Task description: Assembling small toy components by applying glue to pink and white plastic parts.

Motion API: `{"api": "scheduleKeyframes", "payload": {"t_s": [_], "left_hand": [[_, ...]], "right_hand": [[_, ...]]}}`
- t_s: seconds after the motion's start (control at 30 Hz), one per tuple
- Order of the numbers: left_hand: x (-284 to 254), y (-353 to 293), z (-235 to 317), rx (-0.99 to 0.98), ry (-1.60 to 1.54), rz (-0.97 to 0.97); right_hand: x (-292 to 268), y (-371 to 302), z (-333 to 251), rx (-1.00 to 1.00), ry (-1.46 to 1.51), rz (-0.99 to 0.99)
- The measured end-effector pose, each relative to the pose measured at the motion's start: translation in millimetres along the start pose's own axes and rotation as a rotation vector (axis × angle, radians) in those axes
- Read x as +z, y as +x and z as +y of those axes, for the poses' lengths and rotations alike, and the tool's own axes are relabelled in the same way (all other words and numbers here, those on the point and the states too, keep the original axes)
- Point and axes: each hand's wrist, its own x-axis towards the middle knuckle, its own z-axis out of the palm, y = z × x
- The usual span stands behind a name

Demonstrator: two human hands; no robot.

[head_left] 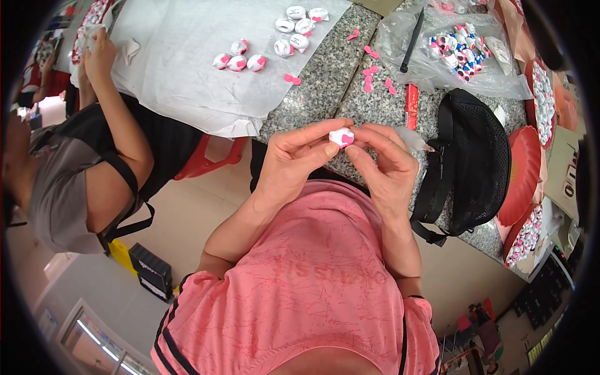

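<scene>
Between the fingertips of both hands is a small white toy piece [341,137] with a pink patch on its front. My left hand [289,161] pinches it from the left, thumb below and forefinger above. From the other side my right hand [386,164] grips it with thumb and fingers. Beyond my hands, a cluster of similar white and pink pieces [237,63] stands on a white sheet [181,56]. Farther off is a group of white pieces [299,42], some showing round undersides. Loose pink bow-shaped parts [368,80] lie on the speckled stone table [328,94].
At right lie a black mesh bag [478,162], a red strip [411,106], a black stick [412,40] and a clear plastic bag [400,37] under colourful small pieces [461,51]. Red trays [522,165] line the right edge. A co-worker [87,156] sits at left by a red stool [212,156].
</scene>
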Motion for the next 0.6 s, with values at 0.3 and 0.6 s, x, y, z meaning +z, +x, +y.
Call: {"api": "scheduleKeyframes", "payload": {"t_s": [0.3, 0.6], "left_hand": [[-3.3, 1.3, -3.6, -0.003, -0.002, -0.01], [-9.0, 5.5, -4.0, -0.085, -0.229, -0.106]], "right_hand": [[4.6, -0.8, -2.1, -0.068, -0.139, 0.051], [3.7, -3.0, -3.7, -0.156, -0.271, 0.049]]}}
